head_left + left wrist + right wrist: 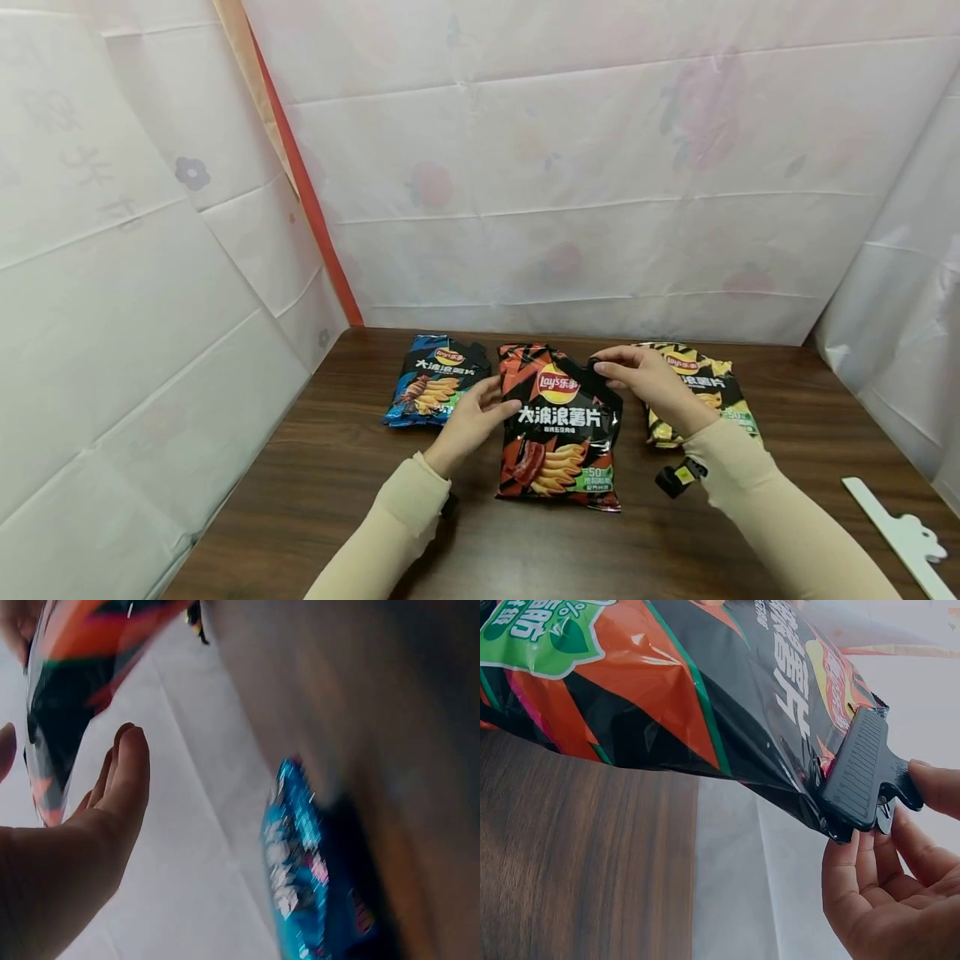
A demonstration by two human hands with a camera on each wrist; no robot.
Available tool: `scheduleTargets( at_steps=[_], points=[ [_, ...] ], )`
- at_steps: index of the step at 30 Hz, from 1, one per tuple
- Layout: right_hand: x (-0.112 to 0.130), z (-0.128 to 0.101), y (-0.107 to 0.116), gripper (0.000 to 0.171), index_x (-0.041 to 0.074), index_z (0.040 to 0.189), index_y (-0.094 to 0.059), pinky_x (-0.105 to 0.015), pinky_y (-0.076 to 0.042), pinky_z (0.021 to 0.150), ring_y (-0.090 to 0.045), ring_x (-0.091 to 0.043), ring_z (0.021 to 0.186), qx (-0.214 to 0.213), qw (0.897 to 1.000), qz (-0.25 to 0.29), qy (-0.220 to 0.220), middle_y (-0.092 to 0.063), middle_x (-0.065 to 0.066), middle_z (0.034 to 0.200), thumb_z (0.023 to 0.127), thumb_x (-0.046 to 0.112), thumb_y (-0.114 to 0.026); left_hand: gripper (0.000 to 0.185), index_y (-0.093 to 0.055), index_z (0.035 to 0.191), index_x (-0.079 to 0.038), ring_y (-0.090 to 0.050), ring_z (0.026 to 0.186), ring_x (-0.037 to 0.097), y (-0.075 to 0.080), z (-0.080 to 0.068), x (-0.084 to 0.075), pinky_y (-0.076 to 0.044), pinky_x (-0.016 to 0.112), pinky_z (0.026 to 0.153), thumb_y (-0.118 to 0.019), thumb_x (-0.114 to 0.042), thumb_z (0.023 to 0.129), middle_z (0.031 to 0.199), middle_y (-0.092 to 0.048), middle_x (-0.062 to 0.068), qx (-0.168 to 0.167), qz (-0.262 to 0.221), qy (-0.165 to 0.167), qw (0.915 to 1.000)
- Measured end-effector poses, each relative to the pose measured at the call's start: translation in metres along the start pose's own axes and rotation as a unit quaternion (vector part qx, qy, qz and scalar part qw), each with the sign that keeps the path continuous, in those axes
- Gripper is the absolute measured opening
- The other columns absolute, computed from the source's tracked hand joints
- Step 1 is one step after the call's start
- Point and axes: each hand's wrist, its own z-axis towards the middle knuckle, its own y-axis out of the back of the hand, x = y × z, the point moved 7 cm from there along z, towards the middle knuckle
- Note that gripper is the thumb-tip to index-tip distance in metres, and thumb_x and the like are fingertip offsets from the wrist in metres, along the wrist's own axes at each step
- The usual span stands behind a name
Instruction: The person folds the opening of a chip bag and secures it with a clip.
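Clipping looks nearly done: right hand (889, 892) pinches the black plastic clip (862, 776) clamped on the red-and-black crisp bag (558, 425) mid-table, while the open left hand (472, 417) steadies its edge.

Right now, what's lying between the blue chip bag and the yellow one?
The red chip bag, with a black clip on its top, shows between them in the head view.

The glossy red-and-black foil chip bag (561, 425) lay in the middle of the dark wooden table, its printed front facing up and its top edge pointing to the far side. A black plastic ribbed clip (859, 774) was clamped on the right corner of this top edge, and that corner was lifted a little.
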Motion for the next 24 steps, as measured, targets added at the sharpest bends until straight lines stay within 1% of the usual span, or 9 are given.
scheduleTargets(
  at_steps=[3, 7, 9, 13, 16, 20, 22, 24],
  points=[
    [-0.001, 0.0, -0.001, 0.05, 0.0, 0.135, -0.055, -0.023, -0.054, 0.087, -0.064, -0.004, 0.099, 0.004, 1.0, 0.011, 0.003, -0.051, -0.019, 0.139, 0.098, 0.034, -0.061, 0.072, -0.038, 0.149, -0.004, -0.052, 0.131, 0.032, -0.008, -0.003, 0.007, -0.045, 0.046, 0.105, -0.067, -0.039, 0.093, 0.145, -0.05, 0.019, 0.016, -0.017, 0.006, 0.9997],
    [-0.001, 0.001, -0.001, 0.05, -0.001, 0.136, -0.053, -0.023, -0.054, 0.088, -0.064, -0.005, 0.1, 0.007, 1.0, 0.024, 0.006, -0.05, -0.02, 0.138, 0.098, 0.032, -0.06, 0.061, -0.044, 0.143, -0.002, -0.06, 0.121, 0.027, -0.016, -0.007, 0.012, -0.05, 0.039, 0.099, -0.067, -0.031, 0.094, 0.137, -0.057, 0.019, 0.04, -0.057, 0.006, 0.9975],
    [-0.002, 0.002, -0.002, 0.051, -0.002, 0.137, -0.052, -0.023, -0.054, 0.088, -0.065, -0.005, 0.1, 0.008, 0.999, 0.03, 0.007, -0.05, -0.021, 0.139, 0.099, 0.031, -0.06, 0.059, -0.045, 0.143, -0.002, -0.06, 0.12, 0.024, -0.018, -0.009, 0.014, -0.051, 0.037, 0.098, -0.066, -0.028, 0.095, 0.137, -0.057, 0.02, 0.048, -0.069, 0.009, 0.9964],
    [-0.003, 0.003, -0.002, 0.052, -0.004, 0.138, -0.05, -0.024, -0.054, 0.088, -0.065, -0.005, 0.099, 0.006, 0.999, 0.042, 0.007, -0.051, -0.021, 0.138, 0.099, 0.03, -0.059, 0.06, -0.041, 0.146, -0.001, -0.059, 0.122, 0.024, -0.02, -0.012, 0.016, -0.051, 0.039, 0.099, -0.064, -0.027, 0.097, 0.141, -0.053, 0.021, 0.061, -0.079, 0.008, 0.995],
    [-0.005, 0.004, -0.002, 0.052, -0.004, 0.138, -0.05, -0.028, -0.054, 0.09, -0.066, -0.006, 0.098, 0.006, 0.998, 0.055, 0.007, -0.053, -0.02, 0.135, 0.099, 0.029, -0.06, 0.062, -0.038, 0.147, -0.001, -0.058, 0.123, 0.024, -0.021, -0.013, 0.017, -0.051, 0.04, 0.098, -0.063, -0.027, 0.097, 0.143, -0.051, 0.022, 0.065, -0.085, 0.007, 0.9942],
    [-0.007, 0.006, -0.002, 0.052, -0.004, 0.138, -0.05, -0.032, -0.053, 0.093, -0.067, -0.006, 0.098, 0.004, 0.997, 0.071, 0.005, -0.056, -0.015, 0.13, 0.099, 0.03, -0.06, 0.06, -0.039, 0.147, -0.003, -0.061, 0.118, 0.021, -0.021, -0.014, 0.02, -0.053, 0.037, 0.094, -0.063, -0.025, 0.097, 0.142, -0.053, 0.021, 0.066, -0.096, 0.007, 0.9932],
    [-0.008, 0.006, -0.002, 0.052, -0.004, 0.137, -0.05, -0.03, -0.053, 0.093, -0.066, -0.005, 0.098, 0.001, 0.997, 0.074, 0.004, -0.056, -0.015, 0.131, 0.099, 0.03, -0.06, 0.058, -0.041, 0.146, -0.003, -0.062, 0.114, 0.018, -0.021, -0.013, 0.021, -0.054, 0.035, 0.091, -0.063, -0.024, 0.097, 0.141, -0.054, 0.021, 0.064, -0.101, 0.008, 0.9929],
    [-0.008, 0.005, -0.003, 0.053, -0.003, 0.139, -0.05, -0.028, -0.053, 0.092, -0.065, -0.005, 0.099, 0.0, 0.997, 0.078, 0.003, -0.053, -0.017, 0.135, 0.099, 0.031, -0.059, 0.057, -0.041, 0.145, -0.003, -0.063, 0.112, 0.017, -0.021, -0.013, 0.022, -0.054, 0.034, 0.09, -0.064, -0.023, 0.097, 0.14, -0.055, 0.021, 0.061, -0.107, 0.009, 0.9923]
  ],
)
